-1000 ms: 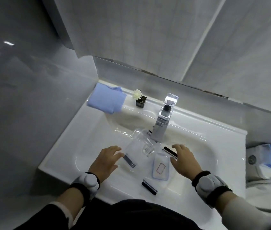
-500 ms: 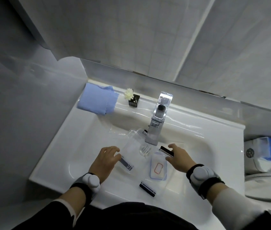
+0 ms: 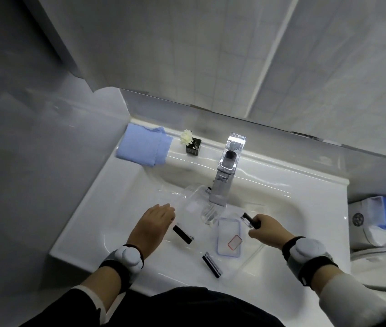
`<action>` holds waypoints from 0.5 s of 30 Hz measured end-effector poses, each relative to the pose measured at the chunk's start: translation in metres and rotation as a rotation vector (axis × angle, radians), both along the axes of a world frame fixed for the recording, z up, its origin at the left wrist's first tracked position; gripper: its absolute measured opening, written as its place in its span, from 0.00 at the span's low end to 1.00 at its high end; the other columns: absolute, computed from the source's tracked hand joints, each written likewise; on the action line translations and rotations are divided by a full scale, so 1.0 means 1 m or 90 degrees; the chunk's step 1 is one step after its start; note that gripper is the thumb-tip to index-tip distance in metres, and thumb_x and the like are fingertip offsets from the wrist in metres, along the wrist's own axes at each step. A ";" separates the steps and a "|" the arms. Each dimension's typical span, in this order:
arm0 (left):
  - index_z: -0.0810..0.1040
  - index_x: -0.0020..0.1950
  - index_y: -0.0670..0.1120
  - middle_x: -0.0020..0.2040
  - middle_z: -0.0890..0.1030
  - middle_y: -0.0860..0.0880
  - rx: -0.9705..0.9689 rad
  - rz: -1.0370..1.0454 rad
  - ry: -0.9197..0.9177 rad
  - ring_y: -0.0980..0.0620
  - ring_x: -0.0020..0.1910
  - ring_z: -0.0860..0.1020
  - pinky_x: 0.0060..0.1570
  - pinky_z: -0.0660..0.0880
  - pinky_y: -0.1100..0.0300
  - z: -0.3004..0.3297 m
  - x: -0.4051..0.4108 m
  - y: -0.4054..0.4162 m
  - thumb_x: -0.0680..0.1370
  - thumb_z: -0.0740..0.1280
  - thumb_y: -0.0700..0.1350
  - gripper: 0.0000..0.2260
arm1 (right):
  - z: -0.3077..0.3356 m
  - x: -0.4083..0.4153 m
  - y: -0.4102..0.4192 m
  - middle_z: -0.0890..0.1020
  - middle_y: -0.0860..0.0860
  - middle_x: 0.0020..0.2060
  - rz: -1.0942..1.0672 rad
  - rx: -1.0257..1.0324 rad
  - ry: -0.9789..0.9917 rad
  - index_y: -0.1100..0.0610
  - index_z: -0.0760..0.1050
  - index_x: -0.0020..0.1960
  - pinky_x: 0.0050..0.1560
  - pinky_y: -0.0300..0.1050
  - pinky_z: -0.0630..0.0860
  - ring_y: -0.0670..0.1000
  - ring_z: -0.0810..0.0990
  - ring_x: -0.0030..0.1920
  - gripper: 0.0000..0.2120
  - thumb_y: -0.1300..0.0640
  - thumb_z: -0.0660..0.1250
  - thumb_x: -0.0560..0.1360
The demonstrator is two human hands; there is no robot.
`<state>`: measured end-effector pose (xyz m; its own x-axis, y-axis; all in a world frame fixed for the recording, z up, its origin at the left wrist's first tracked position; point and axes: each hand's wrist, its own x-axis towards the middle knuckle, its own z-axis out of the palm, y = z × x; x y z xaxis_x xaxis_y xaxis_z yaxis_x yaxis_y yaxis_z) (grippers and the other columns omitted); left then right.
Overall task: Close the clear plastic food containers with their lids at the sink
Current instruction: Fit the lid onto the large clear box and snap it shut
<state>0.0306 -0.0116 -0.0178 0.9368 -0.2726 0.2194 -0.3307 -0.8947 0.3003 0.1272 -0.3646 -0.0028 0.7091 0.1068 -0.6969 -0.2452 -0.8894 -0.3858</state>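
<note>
Nearest the front rim of the sink (image 3: 74,246), I see a loose black clip (image 3: 212,265) lying on the basin floor, angled toward me. Just beyond it, right of centre, lies a clear lid (image 3: 229,237) with a blue edge and a red-outlined label, flat in the basin. My right hand (image 3: 264,228) sits at the lid's right side, fingers curled around a black clip strip (image 3: 248,219) at that edge, so it is grasping the strip. Left of the lid, another black clip (image 3: 183,234) lies on the basin floor, just beside my left hand (image 3: 153,224). That hand is flat and released, palm down, fingers stretched toward the clear container (image 3: 193,199); whether the fingertips touch it I cannot tell. It sits uncovered under the tap (image 3: 225,171), with a second clear piece near the drain that I cannot make out. On the back left corner of the sink rests a folded blue cloth (image 3: 143,146), and beside it a small black pot with a white flower (image 3: 190,143).
</note>
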 end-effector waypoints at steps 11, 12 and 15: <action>0.67 0.53 0.50 0.45 0.84 0.49 -0.254 0.230 0.042 0.44 0.42 0.81 0.41 0.78 0.48 0.053 -0.027 -0.010 0.82 0.64 0.43 0.06 | 0.017 -0.027 -0.018 0.72 0.53 0.31 -0.166 0.183 0.124 0.61 0.73 0.41 0.35 0.41 0.68 0.51 0.69 0.32 0.09 0.64 0.74 0.72; 0.66 0.52 0.50 0.44 0.83 0.48 -0.277 0.245 0.045 0.44 0.42 0.82 0.41 0.79 0.47 0.057 -0.030 -0.009 0.82 0.64 0.44 0.06 | 0.020 -0.029 -0.019 0.73 0.54 0.33 -0.172 0.197 0.139 0.63 0.74 0.43 0.38 0.42 0.70 0.52 0.71 0.35 0.09 0.63 0.75 0.71; 0.67 0.52 0.50 0.44 0.84 0.50 -0.362 0.296 0.060 0.48 0.45 0.84 0.44 0.80 0.47 0.068 -0.039 -0.008 0.82 0.63 0.46 0.05 | 0.019 -0.034 -0.024 0.80 0.59 0.43 -0.210 0.257 0.190 0.71 0.78 0.56 0.50 0.49 0.76 0.56 0.77 0.45 0.17 0.61 0.75 0.72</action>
<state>-0.0079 -0.0195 0.0499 0.9497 0.2890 0.1209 0.0951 -0.6338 0.7676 0.0933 -0.3882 0.0166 0.5294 0.2118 -0.8215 -0.6338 -0.5449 -0.5490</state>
